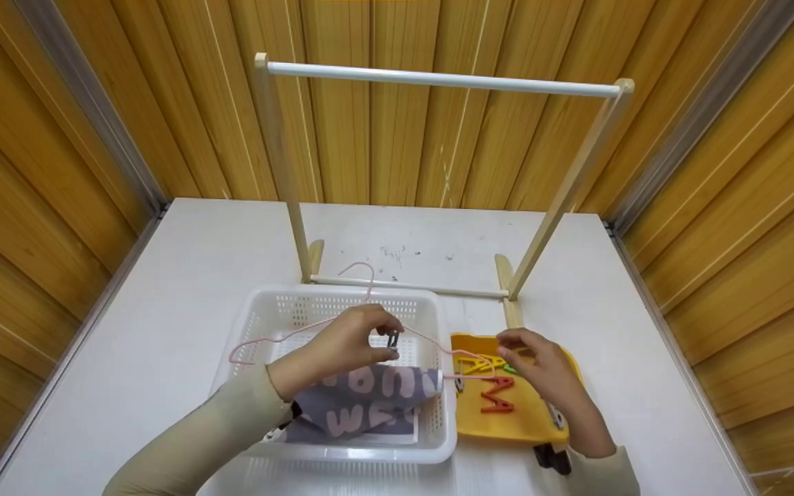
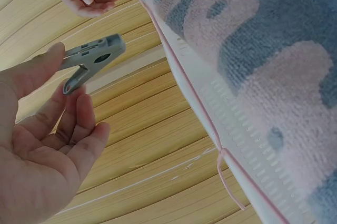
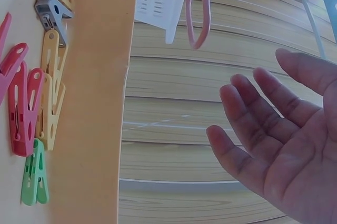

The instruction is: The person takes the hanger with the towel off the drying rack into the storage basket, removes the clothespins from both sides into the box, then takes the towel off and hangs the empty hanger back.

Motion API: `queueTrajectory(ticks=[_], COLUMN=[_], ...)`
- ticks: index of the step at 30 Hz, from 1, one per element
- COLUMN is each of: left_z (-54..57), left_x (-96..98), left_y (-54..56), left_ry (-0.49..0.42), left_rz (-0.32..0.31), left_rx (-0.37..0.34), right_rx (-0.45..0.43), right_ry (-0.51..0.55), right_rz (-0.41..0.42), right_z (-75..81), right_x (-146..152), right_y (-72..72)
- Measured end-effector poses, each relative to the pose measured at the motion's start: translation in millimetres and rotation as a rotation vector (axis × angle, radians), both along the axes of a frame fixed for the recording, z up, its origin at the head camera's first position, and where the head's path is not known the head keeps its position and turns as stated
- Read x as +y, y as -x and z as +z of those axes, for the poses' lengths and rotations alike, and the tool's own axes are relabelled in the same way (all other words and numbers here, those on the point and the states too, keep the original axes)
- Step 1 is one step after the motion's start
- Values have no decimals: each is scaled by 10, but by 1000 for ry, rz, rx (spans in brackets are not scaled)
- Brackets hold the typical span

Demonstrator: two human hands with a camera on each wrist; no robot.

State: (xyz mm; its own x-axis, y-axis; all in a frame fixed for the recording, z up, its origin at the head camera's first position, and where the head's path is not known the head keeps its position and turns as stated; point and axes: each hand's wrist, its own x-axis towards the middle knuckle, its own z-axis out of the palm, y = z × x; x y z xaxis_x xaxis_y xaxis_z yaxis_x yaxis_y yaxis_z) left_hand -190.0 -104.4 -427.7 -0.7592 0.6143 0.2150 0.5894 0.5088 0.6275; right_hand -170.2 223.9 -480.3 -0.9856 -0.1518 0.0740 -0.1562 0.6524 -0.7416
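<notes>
Between thumb and fingertips my left hand [image 1: 352, 337] pinches a grey clothespin [image 2: 95, 58] over the white basket. A pink hanger [image 1: 287, 337] lies across the basket, its hook [image 1: 362, 265] toward the back. Over the hanger's lower bar drapes a grey-blue towel [image 1: 369, 399] with pale pink letters, its lower part inside the basket; my left forearm hides some of it. Holding nothing, my right hand [image 1: 542, 358] hovers above the yellow tray with relaxed fingers [image 3: 247, 113], near the hanger's right end.
The white basket [image 1: 445, 427] stands beside the yellow tray [image 1: 514, 428], which holds red clothespins [image 1: 497, 396], yellow clothespins [image 1: 480, 363], a green clothespin [image 3: 35, 174] and grey ones. Behind them rises a wooden rack with a white top bar [image 1: 438, 79]. Wood-patterned walls [image 1: 404, 138] enclose the white table [image 1: 142, 331].
</notes>
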Motion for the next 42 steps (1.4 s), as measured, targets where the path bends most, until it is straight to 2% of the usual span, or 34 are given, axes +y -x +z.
queueTrajectory(ticks=[5, 11, 18, 24, 30, 36, 42], left_z=[25, 77, 104, 112, 89, 52, 46], left_x=[-12, -12, 45, 103, 177, 245, 322], left_y=[-52, -134, -241, -283, -326, -360, -379], left_ry=[-39, -76, -121, -156, -197, -226, -263], left_rz=[5, 20, 22, 23, 27, 37, 40], left_rx=[-2, 40, 71, 86, 96, 87, 84], right_rx=[-5, -12, 49, 43, 115, 151, 197], right_ry=[4, 33, 80, 96, 60, 37, 66], right_rz=[3, 3, 57, 56, 89, 109, 157], right_z=[18, 71, 126, 184, 242, 312, 359], right_x=[-18, -38, -67, -127, -195, -276, -342], right_y=[-20, -77, -142, -170, -204, -258, -310])
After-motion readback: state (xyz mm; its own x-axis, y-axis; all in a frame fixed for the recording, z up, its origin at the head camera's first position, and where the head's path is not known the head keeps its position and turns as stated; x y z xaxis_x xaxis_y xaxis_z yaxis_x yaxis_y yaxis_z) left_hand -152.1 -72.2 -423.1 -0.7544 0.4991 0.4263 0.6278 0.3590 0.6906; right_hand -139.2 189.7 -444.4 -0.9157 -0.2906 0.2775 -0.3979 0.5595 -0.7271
